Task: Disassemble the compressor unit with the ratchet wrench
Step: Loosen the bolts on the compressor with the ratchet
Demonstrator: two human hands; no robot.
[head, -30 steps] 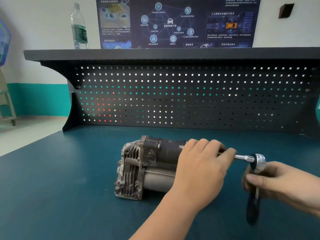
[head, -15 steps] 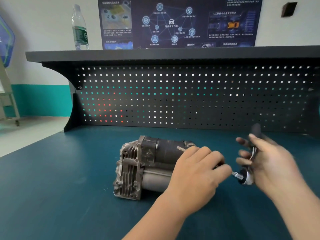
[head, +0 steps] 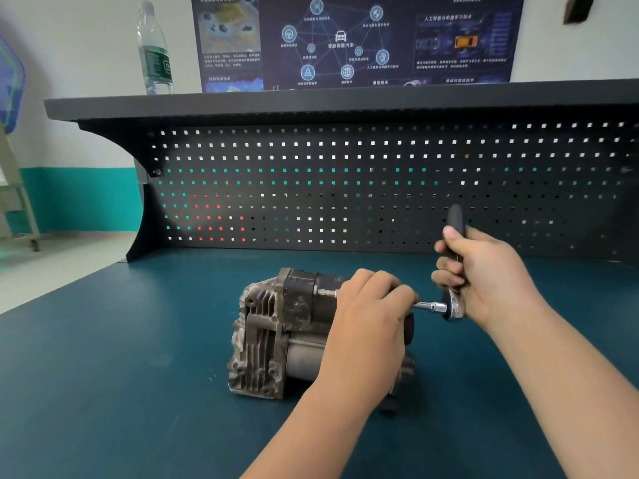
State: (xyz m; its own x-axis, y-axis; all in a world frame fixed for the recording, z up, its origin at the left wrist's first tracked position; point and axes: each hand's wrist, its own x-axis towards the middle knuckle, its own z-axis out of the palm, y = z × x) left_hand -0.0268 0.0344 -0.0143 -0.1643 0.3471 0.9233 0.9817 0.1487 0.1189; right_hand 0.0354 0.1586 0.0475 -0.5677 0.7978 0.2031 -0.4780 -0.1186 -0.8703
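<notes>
head | L hand point(head: 370, 326) curled over ext bar on compressor point(head: 273, 337) | R hand point(head: 484, 274) grips ratchet wrench point(head: 455, 299) handle upright

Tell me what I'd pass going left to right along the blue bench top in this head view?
Compressor unit → left hand on the extension bar → ratchet wrench → right hand gripping its handle.

a dark teal tabletop point(head: 138, 392) carries a grimy finned compressor unit point(head: 276, 340) lying on its side near the middle. a dark shelf point(head: 311, 102) above the pegboard holds an upright water bottle point(head: 155, 53).
</notes>
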